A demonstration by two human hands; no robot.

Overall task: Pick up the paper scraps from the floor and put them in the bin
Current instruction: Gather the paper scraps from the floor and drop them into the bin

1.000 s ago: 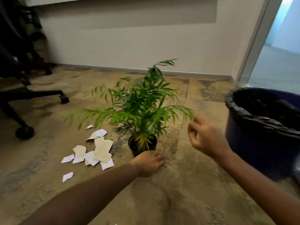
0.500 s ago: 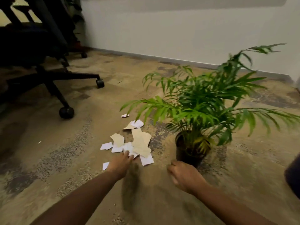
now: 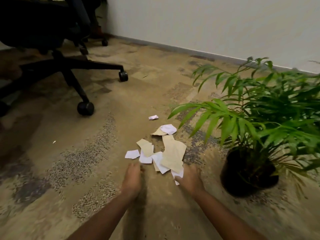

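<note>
Several white and tan paper scraps (image 3: 170, 154) lie in a loose pile on the carpet, with a few more white scraps (image 3: 168, 129) and a small one (image 3: 153, 117) farther back. My left hand (image 3: 132, 177) reaches down to the carpet at the pile's near left edge, its fingers pointing forward and touching the floor. My right hand (image 3: 189, 178) is at the pile's near right edge and its thumb pinches a white scrap (image 3: 178, 174). The bin is out of view.
A potted green plant (image 3: 249, 170) in a black pot stands close to the right of my right hand, its leaves hanging over the pile. A black office chair base with castors (image 3: 85, 108) stands at the left. A white wall runs along the back.
The view has turned left and down, so the bin has left the frame. Both hands have moved to the pile's near edge, and my right hand has taken hold of a white scrap.
</note>
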